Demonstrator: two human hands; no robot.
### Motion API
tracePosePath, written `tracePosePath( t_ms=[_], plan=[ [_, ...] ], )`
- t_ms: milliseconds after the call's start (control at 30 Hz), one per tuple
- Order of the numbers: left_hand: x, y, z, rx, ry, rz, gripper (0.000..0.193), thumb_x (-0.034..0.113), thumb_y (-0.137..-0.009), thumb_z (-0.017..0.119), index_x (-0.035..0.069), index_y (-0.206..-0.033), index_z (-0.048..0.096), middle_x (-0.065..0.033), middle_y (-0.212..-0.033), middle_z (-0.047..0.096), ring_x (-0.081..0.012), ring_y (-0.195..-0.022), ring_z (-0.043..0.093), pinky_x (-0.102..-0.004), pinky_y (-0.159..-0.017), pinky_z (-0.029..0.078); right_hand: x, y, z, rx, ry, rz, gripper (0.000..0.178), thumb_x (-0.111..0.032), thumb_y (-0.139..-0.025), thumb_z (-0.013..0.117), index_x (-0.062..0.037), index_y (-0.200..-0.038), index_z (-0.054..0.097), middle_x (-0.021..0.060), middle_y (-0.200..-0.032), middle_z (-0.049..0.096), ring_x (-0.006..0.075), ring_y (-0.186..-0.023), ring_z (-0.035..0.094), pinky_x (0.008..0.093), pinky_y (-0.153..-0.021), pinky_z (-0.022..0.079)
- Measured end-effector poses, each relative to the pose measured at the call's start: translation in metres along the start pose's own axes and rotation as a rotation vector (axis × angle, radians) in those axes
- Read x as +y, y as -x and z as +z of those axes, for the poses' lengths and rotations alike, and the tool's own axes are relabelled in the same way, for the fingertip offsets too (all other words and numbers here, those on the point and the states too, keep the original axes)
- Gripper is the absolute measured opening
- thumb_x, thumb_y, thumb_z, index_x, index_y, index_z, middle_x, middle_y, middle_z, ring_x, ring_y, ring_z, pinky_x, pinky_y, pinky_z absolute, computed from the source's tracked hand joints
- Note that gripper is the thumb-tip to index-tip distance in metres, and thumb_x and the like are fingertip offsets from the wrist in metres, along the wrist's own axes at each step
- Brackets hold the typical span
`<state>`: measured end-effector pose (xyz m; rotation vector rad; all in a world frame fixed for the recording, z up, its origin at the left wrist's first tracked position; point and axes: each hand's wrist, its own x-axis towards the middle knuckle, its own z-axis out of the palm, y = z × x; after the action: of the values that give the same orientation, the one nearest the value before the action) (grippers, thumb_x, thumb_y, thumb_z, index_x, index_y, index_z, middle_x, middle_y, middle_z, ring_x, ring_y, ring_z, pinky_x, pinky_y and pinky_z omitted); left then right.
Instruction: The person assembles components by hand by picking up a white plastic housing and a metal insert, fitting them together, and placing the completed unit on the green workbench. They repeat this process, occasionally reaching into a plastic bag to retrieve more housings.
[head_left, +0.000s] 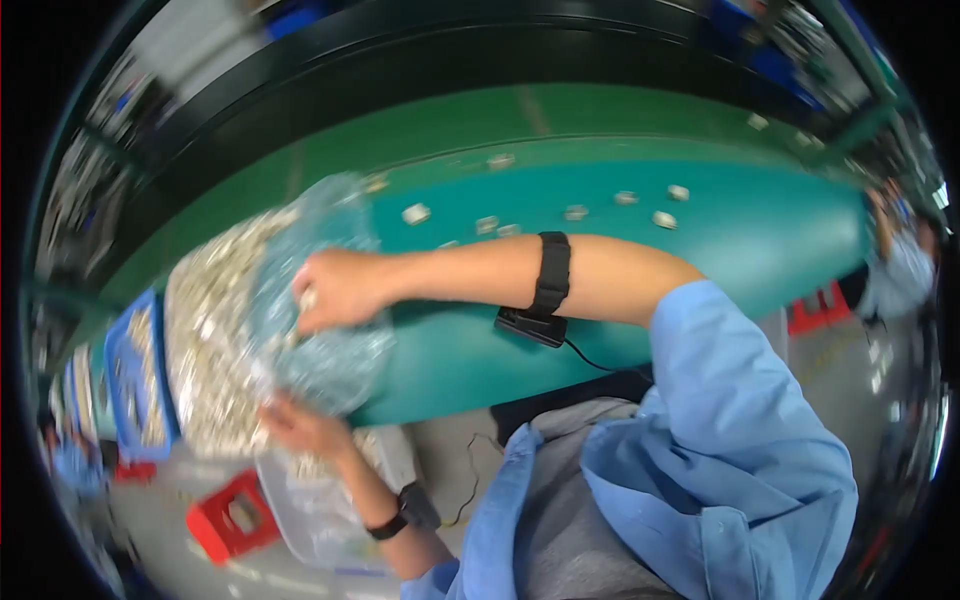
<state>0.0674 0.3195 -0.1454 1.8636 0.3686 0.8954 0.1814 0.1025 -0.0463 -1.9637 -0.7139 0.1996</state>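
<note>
A clear plastic bag [330,375], packed with many small pale pieces [205,330], is lying at the left end of the green work surface [450,375], its looser, see-through part spreading toward the right. The right hand [345,290] is reaching in from the right, above that loose part, and its fingers are curling in and pinching a small pale piece [308,297]. The left hand [305,428] is resting at the near edge of the bag with its fingers bent; blur is hiding whether they are gripping the plastic or only touching it. A black strap [553,275] is circling the right forearm, with a black device [530,326] hanging on its near side, and a black band [388,526] is wrapping the left wrist. Scattered pieces [665,219] are lying farther off and to the right on the green surface. To the left of the bag a blue tray [168,400] is holding similar pieces. On the near side, below the left hand, a clear tub [300,520] is holding more, and a red bin [213,525] is standing just left of it.
</note>
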Motion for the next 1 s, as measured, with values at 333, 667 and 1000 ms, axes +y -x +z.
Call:
tracePosePath(
  t_ms=[333,667,1000],
  plan=[
    [0.025,-0.028,-0.007,0.221,0.052,0.629,0.042,0.037,-0.103,0.061,-0.002,-0.119,0.056,-0.0181,-0.124,0.055,-0.0343,-0.11,0.055,-0.0469,-0.099,0.044,0.024,0.358,-0.266,0.651,0.641,0.405,0.032,-0.033,-0.083,0.078,-0.0047,-0.097,0.071,0.0145,-0.083,0.074,0.0285,-0.077,0.074,0.0375,-0.07,0.058],
    [0.189,0.195,0.079,-1.116,-0.031,1.16,0.04,0.041,-0.099,0.06,0.013,-0.127,0.063,-0.02,-0.131,0.058,-0.0407,-0.124,0.055,-0.0562,-0.103,0.045,0.134,0.497,-0.293,0.917,1.03,0.457,0.023,-0.024,-0.085,0.076,-0.0078,-0.098,0.067,0.0112,-0.088,0.07,0.0328,-0.079,0.07,0.041,-0.067,0.057],
    [0.05,0.281,-0.004,-0.751,0.052,0.194,0.039,0.036,-0.103,0.058,0.009,-0.131,0.06,-0.0163,-0.123,0.062,-0.0317,-0.119,0.056,-0.0464,-0.107,0.043,0.145,0.494,-0.291,0.937,1.034,0.346,0.024,-0.021,-0.089,0.075,-0.01,-0.11,0.071,0.009,-0.099,0.073,0.0258,-0.086,0.072,0.0339,-0.075,0.057]
  ],
)
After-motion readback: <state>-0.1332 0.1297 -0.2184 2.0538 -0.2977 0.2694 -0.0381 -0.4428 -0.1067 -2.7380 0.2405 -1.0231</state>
